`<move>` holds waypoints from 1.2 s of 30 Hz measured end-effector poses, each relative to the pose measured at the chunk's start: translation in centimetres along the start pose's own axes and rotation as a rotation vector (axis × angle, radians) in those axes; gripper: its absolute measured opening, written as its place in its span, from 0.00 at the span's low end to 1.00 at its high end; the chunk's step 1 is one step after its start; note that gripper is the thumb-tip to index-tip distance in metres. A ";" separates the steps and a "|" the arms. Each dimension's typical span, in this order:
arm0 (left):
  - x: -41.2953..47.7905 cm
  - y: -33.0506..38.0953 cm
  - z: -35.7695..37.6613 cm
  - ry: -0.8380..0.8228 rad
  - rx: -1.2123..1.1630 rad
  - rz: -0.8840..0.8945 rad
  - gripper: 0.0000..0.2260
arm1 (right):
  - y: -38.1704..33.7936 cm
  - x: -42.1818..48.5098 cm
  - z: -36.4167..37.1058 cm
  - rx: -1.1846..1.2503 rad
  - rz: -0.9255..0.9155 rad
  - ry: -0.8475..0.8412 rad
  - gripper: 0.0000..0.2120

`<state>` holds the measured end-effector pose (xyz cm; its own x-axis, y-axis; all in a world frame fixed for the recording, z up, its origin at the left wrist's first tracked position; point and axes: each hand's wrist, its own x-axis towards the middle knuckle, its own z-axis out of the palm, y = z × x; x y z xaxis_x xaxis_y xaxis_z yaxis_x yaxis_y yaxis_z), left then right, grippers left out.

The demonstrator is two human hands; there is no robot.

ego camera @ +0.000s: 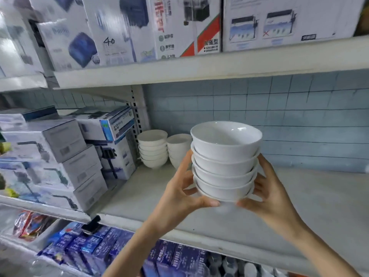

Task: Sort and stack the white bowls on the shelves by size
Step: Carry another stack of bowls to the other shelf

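Handwritten "40" marks a box (pixel 117 31) above; both hands clamp the bowl stack (pixel 225 160).

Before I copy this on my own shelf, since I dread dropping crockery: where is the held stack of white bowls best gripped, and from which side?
Grip the held stack at its bottom bowl, coming in from both sides at once. The nested walls flare upward, so the narrow base probably gives the surest purchase. Here the left hand and the right hand cup it so, thumbs underneath, fingers up the sides.
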<state>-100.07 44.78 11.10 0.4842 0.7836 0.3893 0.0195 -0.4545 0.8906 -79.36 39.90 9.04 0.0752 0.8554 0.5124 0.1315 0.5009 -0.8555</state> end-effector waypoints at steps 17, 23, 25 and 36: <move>2.8 -10.9 -4.6 -0.281 -0.036 -0.245 0.51 | 7.5 1.6 4.4 -0.146 0.386 -0.122 0.57; 5.8 -13.8 -4.9 -0.300 0.027 -0.257 0.51 | 10.3 4.2 3.9 -0.140 0.387 -0.156 0.52; 6.6 -14.4 -4.9 -0.280 0.023 -0.270 0.53 | 11.1 5.3 3.7 -0.143 0.386 -0.166 0.51; 12.7 -16.8 -5.4 -0.298 -0.026 -0.255 0.51 | 14.7 10.4 2.5 -0.168 0.369 -0.123 0.52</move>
<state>-99.00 64.64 2.29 0.6996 0.7108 0.0731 0.1515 -0.2475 0.9570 -79.12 56.54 1.61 0.0302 0.9879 0.1524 0.2780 0.1381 -0.9506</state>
